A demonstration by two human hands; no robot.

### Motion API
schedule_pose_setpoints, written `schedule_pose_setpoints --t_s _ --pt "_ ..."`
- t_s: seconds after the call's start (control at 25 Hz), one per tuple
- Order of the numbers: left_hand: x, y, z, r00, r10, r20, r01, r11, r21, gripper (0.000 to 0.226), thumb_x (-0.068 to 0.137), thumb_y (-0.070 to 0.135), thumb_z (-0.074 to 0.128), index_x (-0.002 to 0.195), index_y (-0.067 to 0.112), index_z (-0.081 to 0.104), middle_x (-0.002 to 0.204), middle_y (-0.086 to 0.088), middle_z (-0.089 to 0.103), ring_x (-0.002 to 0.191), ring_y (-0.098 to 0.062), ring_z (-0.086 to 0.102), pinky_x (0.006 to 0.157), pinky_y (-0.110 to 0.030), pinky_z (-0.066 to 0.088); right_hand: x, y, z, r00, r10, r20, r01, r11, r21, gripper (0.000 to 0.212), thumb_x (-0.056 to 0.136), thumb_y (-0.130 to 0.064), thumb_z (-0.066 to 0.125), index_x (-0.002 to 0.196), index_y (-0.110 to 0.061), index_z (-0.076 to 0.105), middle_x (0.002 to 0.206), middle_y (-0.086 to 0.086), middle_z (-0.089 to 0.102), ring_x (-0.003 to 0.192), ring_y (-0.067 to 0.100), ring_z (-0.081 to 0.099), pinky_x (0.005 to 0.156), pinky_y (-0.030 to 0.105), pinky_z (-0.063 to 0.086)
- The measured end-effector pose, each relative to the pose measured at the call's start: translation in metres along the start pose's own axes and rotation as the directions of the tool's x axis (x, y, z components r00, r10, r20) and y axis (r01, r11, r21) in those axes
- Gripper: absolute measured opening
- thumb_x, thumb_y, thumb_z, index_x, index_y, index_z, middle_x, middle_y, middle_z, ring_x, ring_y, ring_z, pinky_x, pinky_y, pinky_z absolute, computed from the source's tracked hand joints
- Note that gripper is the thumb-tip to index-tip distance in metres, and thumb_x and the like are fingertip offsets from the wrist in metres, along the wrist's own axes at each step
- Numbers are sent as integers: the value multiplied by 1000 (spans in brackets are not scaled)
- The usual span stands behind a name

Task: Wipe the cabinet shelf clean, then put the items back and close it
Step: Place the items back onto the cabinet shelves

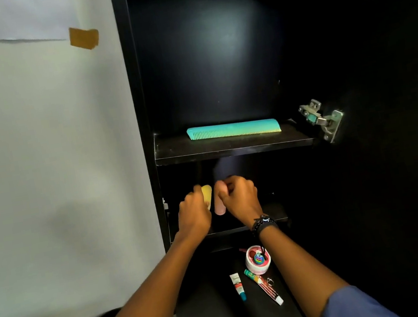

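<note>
Inside the open black cabinet, a teal comb (233, 130) lies on the upper shelf (229, 151). Both my hands reach into the compartment below it, over the lower shelf (278, 213). My left hand (194, 210) grips a pale yellow object (207, 193). My right hand (239, 196), with a dark bracelet at the wrist, holds a pink cylindrical item (219, 207) upright. The two items are side by side, close together.
On the dark surface below lie a white-and-pink round container (258, 259), a small white tube (237, 286) and a longer red-and-white tube (265, 287). A metal hinge (323, 118) sits at the right, on the open door. A white wall is at the left.
</note>
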State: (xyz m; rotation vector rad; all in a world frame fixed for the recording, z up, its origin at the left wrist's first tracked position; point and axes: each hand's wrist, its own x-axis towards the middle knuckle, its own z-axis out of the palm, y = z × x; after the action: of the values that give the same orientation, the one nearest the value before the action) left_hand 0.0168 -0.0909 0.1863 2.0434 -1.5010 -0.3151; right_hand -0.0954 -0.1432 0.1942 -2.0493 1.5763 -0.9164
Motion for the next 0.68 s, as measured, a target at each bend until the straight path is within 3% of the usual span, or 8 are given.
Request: schedule_pose_setpoints --t_s 0.16,0.32,0.52,0.6,0.68 --pt "24 -2 18 995 -100 3 100 995 -24 22 95 16 53 114 4 56 109 -16 62 103 -32 60 77 -38 52 25 14 14 999 21 29 -21 1000 -2 28 89 -33 57 83 -8 67 86 15 71 90 36 65 68 34 51" --pt "37 -4 31 992 -129 17 130 990 -56 24 96 18 51 114 5 58 107 -18 62 101 -34 60 69 -34 47 36 22 20 999 1 40 0 1000 -10 17 88 -23 57 87 -7 65 87 19 70 89 38 65 66 32 49" --pt "31 -6 34 988 -139 64 145 984 -101 26 97 23 49 102 0 60 105 -20 62 99 -36 59 67 -33 39 30 31 30 995 39 88 -40 999 7 25 89 -31 58 86 -7 64 88 17 70 92 39 63 64 29 43" --pt "26 -10 33 991 -118 69 126 984 -125 25 96 24 50 106 2 59 106 -19 62 101 -36 59 69 -35 41 26 31 31 995 45 93 -46 999 3 27 89 -34 58 86 -8 65 87 14 70 89 35 64 63 26 40" --pt "21 -14 33 993 -89 74 97 988 -118 30 93 20 56 120 8 52 116 -16 60 110 -35 57 79 -37 45 20 30 28 996 37 77 -40 999 31 27 89 -35 60 86 -9 66 84 10 70 84 30 67 65 31 48"
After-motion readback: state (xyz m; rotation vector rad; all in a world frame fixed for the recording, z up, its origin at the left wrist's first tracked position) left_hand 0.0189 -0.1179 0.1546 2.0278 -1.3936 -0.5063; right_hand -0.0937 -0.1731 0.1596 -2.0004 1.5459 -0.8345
